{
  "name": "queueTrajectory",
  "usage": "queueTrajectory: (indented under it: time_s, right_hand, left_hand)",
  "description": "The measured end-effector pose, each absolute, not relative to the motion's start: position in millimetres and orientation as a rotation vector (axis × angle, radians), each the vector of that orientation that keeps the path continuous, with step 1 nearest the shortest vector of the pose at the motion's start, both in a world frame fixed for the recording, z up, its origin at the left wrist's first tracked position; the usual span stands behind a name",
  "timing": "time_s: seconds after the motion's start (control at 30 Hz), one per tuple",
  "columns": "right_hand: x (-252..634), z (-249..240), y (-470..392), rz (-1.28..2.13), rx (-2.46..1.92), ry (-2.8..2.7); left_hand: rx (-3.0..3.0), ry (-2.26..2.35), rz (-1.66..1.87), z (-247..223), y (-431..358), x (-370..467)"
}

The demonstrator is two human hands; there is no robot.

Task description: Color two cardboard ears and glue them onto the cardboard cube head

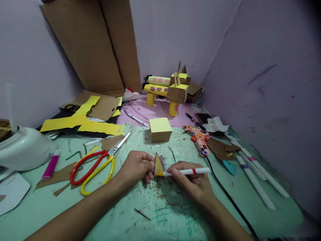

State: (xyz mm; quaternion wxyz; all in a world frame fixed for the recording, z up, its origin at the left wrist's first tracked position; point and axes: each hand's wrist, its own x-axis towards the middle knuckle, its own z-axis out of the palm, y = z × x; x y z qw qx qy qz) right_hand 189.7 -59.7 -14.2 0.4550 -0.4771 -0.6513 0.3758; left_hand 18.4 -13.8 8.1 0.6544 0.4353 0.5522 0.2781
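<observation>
A small triangular cardboard piece (158, 164), yellowish with a dark purple edge, is pinched upright in my left hand (138, 166). My right hand (192, 179) grips a white marker (198, 171) with a red band, its yellow-orange end against the lower part of the triangle. Just beyond both hands sits a cardboard box (161, 130) with a pale yellow top. Scissors (110, 154) with red and yellow handles lie open to the left of my left hand.
Yellow paper strips (82, 117) lie at the left, near a white pot (27, 147) and purple tube (50, 165). Box-headed tube figures (160, 89) stand behind. A patterned glue gun (199, 137), its black cord (223, 190) and several markers (255, 180) lie right.
</observation>
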Motion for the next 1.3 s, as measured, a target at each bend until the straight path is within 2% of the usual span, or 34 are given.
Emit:
queueTrajectory:
  time_s: [0.3, 0.53, 0.7, 0.87, 1.03, 1.2, 1.3]
  right_hand:
    - [189.2, -13.8, -56.6, 0.786, -1.174, -1.57]
    - [187.2, -12.2, -60.3, 0.943, -1.189, -1.537]
    - [187.8, -11.6, -59.7, 0.865, -1.202, -1.488]
    - [187.1, -12.3, -60.9, 0.967, -1.23, -1.468]
    - [187.2, -12.5, -59.8, 0.867, -1.207, -1.499]
    - [188.2, -12.2, -60.0, 0.971, -1.211, -1.506]
    - [188.5, -11.2, -60.0, 0.917, -1.204, -1.509]
  left_hand:
    - [0.992, 1.273, 0.603, 11.2, -14.7, 18.9]
    - [0.99, 1.258, 0.621, 10.2, -14.5, 19.9]
    - [0.996, 1.261, 0.62, 10.3, -14.5, 19.3]
    - [0.985, 1.275, 0.611, 10.3, -14.6, 19.3]
    - [1.003, 1.256, 0.622, 9.1, -14.4, 18.4]
    - [1.001, 1.256, 0.618, 9.4, -15.1, 18.2]
    - [0.998, 1.252, 0.623, 10.1, -15.4, 18.3]
